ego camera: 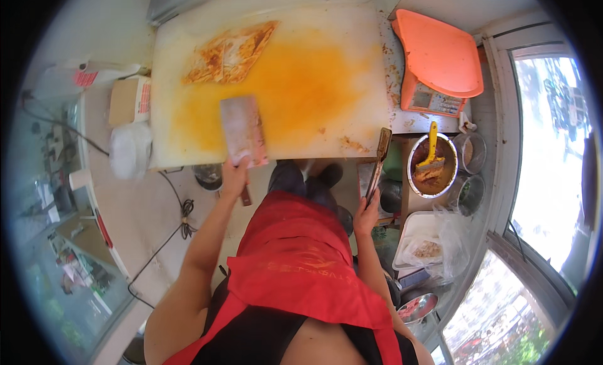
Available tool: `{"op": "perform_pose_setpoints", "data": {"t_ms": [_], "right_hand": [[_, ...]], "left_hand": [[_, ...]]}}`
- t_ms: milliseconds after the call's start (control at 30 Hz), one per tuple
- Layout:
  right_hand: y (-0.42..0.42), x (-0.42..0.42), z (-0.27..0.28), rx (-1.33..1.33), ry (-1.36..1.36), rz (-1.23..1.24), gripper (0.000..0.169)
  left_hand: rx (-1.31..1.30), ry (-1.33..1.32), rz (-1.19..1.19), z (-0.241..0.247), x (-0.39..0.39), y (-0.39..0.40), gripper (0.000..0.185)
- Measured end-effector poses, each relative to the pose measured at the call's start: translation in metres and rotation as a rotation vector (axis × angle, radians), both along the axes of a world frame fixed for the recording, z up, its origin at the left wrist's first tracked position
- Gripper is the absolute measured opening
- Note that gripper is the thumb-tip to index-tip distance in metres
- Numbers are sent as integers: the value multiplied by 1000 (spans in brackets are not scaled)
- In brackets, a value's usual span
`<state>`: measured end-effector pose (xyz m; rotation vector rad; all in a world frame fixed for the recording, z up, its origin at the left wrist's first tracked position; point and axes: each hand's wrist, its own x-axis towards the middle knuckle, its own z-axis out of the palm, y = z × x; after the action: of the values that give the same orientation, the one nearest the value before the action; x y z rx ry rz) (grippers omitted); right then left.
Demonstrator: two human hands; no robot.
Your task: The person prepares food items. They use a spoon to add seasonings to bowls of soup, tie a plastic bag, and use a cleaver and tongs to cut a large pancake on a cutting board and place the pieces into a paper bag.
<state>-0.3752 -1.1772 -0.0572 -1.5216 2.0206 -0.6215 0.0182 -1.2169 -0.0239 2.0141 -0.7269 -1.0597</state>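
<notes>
My left hand (pixel 235 177) grips a broad cleaver (pixel 242 129), its blade over the near edge of a large white cutting board (pixel 301 16) with orange-yellow staining. My right hand (pixel 366 213) is closed around metal tongs (pixel 378 165), held upright in the picture at the board's near right corner. A folded, browned flatbread (pixel 228 56) lies on the far left part of the board, apart from both tools. Small crumbs (pixel 354 144) are scattered near the board's right front.
Right of the board stand an orange scale (pixel 438 54), a bowl of brown sauce (pixel 411 167) with a yellow-handled brush (pixel 432 148), lidless-looking round containers (pixel 469 153) and a white tray (pixel 400 252) with a plastic bag. At left are a cardboard box (pixel 125 101) and a cable (pixel 186 214).
</notes>
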Motion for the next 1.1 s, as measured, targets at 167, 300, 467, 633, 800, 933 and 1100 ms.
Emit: {"op": "perform_pose_setpoints", "data": {"t_ms": [167,300,467,633,800,933,1100], "right_hand": [[0,3,11,134,-32,48,55],[1,5,15,319,-38,49,58],[2,12,22,196,-10,62,59],[13,13,45,95,96,154,58],[43,54,85,39,145,346,56],[57,112,99,-95,17,589,51],[61,230,102,30,-81,1031,40]], "left_hand": [[42,52,54,-7,-98,-12,23],[-9,180,-21,-24,-188,-30,24],[-119,340,-104,-20,-263,-53,22],[-160,701,-40,-17,-233,-35,22],[-139,799,-23,13,-108,38,22],[-90,709,23,48,19,135,21],[135,675,267,28,145,272,23]]}}
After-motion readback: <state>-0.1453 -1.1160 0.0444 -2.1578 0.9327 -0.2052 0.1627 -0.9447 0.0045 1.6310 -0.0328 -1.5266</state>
